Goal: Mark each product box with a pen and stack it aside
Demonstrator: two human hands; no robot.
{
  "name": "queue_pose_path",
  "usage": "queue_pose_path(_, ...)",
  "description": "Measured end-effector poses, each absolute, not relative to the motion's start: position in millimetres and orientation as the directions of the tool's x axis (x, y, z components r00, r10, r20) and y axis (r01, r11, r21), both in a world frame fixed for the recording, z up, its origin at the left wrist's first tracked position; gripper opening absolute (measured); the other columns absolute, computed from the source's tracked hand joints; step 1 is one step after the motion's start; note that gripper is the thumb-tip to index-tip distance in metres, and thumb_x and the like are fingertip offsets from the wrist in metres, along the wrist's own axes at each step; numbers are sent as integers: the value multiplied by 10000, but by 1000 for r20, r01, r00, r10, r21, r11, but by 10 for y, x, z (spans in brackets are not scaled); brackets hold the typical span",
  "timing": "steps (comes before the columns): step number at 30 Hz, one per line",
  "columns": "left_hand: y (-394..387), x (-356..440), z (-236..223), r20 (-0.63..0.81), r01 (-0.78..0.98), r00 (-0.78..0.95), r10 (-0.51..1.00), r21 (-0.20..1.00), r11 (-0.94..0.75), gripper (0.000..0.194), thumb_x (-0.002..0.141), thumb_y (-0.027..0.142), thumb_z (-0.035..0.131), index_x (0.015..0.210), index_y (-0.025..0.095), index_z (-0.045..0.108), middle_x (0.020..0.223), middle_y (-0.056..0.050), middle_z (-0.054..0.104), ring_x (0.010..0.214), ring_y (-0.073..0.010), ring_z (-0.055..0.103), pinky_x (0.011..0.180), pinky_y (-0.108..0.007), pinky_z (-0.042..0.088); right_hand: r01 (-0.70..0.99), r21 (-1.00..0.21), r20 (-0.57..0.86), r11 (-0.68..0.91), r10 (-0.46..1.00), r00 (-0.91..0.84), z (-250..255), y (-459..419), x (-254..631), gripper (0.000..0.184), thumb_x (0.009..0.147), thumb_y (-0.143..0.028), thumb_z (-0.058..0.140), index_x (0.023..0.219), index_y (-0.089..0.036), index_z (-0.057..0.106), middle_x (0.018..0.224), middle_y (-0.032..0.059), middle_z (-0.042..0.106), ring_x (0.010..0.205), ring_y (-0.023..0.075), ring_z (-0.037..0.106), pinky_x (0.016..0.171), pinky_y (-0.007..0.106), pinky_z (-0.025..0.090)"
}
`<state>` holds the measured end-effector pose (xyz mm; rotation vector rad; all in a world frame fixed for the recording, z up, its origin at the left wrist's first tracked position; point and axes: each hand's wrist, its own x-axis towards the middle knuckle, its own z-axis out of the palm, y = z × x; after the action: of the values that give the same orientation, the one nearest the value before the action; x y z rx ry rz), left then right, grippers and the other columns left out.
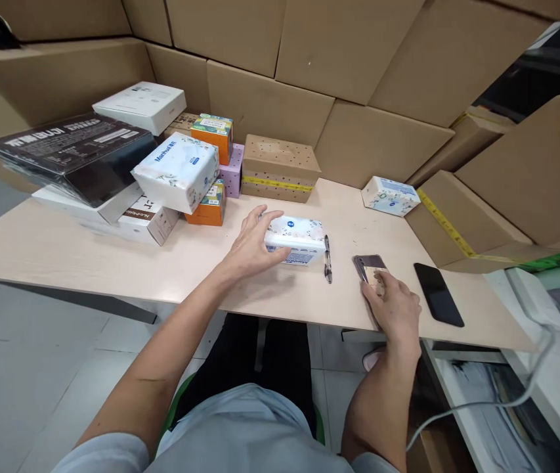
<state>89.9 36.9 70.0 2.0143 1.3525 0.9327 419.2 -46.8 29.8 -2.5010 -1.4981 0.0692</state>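
My left hand [255,246] is at the left end of a white and blue tissue pack [302,240] on the table. Its thumb lies in front of the pack and its fingers reach over the far side, spread apart; whether they touch it I cannot tell. A pen [327,259] lies just right of the pack. My right hand [392,302] is closed over the lower part of a grey phone [369,261], lying back side up near the table's front edge. A beige patch shows on the phone's back, partly under my fingers. To the right lies a black phone [438,294], screen up.
At the left are stacked a black box [73,148], white boxes [142,105], orange boxes [213,138] and a tissue pack [178,171]. A dotted cardboard box [280,164] stands at the back. Another tissue pack [390,196] sits beside an open carton [476,223].
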Motion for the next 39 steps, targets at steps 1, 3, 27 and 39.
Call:
queue_pose_path(1,395,849,711,216,562,290,932,750,-349,844,771,423,779,1532,284,443,1673,-153,288,1592,-403,255,1242,-598,362,871,-202,68,-447,881,468,292,-454,4211,581,913,-546,513,1384,-229,640,1400,184,644,1244,423,570,1020,565,442)
queue_pose_path(3,454,744,714,165,566,357,920,745,-353,916,741,414,812,1556,287,412,1644,-147,352,1575,-406,285,1249,-599,355,886,-202,67,-417,897,438,267,-431,4264,583,927,-558,514,1396,-232,631,1385,177,653,1258,403,564,1031,551,437)
queue_pose_path(27,2608,774,1398,474,695,-82,877,657,-291,779,924,434,788,1496,129,356,1652,-115,327,1523,-290,271,1337,-589,180,953,-278,202,-118,963,178,731,281,4970,616,920,-558,556,1353,-137,678,1384,213,640,1229,360,626,1119,536,441)
queue_pose_path(39,455,1347,227,590,519,704,397,-45,-854,178,954,185,573,1016,184,740,1147,-113,746,1174,-311,647,992,-466,534,747,-420,133,-515,779,612,737,2078,5249,1017,837,-685,655,1651,-213,270,1711,288,75,1523,519,258,1165,660,275)
